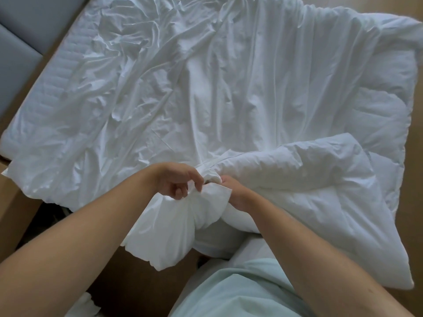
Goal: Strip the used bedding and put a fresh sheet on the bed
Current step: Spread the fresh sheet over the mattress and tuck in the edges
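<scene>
Both forearms are extended toward frame centre. The left hand [180, 183] is curled, with a bunched fold of white duvet cover [171, 225] pinched between thumb and fingers. The right hand [237, 193] is closed on the duvet [320, 191], its fingertips buried in cloth. The rest of the cover is spread crumpled across the bed, centre and left. A grey headboard [20, 42] is noted upper left.

Before us the bed [57, 72] runs away toward the wall panels [18, 53] at far left. The sheet [160, 88] lies spread over most of it. The duvet [320, 191] lies on the bed's right side, its near part folded back on itself, with the floor [416, 156] beyond it to the right. At the near edge our left grip [176, 181] and right grip [235, 193] meet on the sheet's gathered end, which hangs down between our forearms, just left of the duvet's fold.
</scene>
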A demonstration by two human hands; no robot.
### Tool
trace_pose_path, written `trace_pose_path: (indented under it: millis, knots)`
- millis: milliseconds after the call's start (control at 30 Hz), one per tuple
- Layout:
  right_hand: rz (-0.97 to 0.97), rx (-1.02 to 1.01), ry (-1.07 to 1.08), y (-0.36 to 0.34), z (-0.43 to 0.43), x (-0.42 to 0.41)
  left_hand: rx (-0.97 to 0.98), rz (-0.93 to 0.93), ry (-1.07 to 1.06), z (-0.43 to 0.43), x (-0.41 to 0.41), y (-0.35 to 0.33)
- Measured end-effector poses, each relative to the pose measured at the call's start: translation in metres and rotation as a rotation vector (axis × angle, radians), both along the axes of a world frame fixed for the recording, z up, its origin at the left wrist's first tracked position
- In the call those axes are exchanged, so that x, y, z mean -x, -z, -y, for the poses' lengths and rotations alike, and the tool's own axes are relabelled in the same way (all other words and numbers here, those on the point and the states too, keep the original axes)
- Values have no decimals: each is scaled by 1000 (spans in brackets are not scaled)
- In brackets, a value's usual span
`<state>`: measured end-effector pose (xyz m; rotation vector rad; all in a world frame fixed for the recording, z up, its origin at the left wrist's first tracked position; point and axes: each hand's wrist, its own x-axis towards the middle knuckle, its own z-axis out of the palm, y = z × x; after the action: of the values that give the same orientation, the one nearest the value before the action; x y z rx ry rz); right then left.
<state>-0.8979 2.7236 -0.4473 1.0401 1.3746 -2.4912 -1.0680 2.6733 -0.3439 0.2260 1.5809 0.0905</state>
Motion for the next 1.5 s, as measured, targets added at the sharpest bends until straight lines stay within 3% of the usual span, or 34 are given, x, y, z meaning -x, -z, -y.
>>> trace_pose_path:
  millis: [133, 167, 233, 300, 367, 400, 467, 533, 633, 800, 867, 933, 1000, 1067, 1167, 1233, 1333, 1500]
  knots:
    - [-31, -100, -127, -8, -13, -3, -106, -220, 199, -1, -8, 6]
    - [-32, -110, -97, -8, -23, -8, -126, -246, 228, 0, -8, 7]
    - [39, -180, 199, -3, -53, -26, -154, -236, 244, 2, -7, 8]
    - [335, -525, 527, 5, -97, -58, -189, -204, 266, 4, -7, 8]
    - [766, -891, 603, 20, -148, -103, -237, -190, 306, 3, -8, 10]
    - [953, -927, 601, 29, -169, -126, -262, -200, 324, 2, -10, 13]
    - [1213, -777, 548, 49, -200, -167, -304, -222, 341, 0, -14, 19]
    - [1294, -533, 507, 68, -215, -193, -332, -224, 353, -3, -20, 27]
    - [1168, -280, 583, 94, -224, -206, -376, -249, 392, -7, -30, 40]
    - [950, -245, 559, 117, -216, -212, -440, -363, 429, -17, -40, 62]
    - [994, -421, 314, 115, -209, -204, -464, -387, 421, -20, -44, 69]
    - [1148, -796, -79, 99, -199, -183, -473, -370, 424, -22, -47, 73]
    - [1139, -1097, -273, 78, -187, -157, -480, -347, 404, -23, -47, 69]
    - [932, -1143, -162, 57, -177, -132, -472, -312, 368, -21, -45, 62]
    - [464, -966, 79, 25, -161, -94, -463, -268, 323, -11, -37, 54]
    - [189, -933, 128, -2, -144, -65, -487, -262, 278, -2, -31, 49]
    - [-49, -950, -74, -23, -105, -21, -523, -260, 192, 14, -29, 41]
    - [-154, -919, -482, -23, -52, 8, -555, -317, 121, 42, -30, 31]
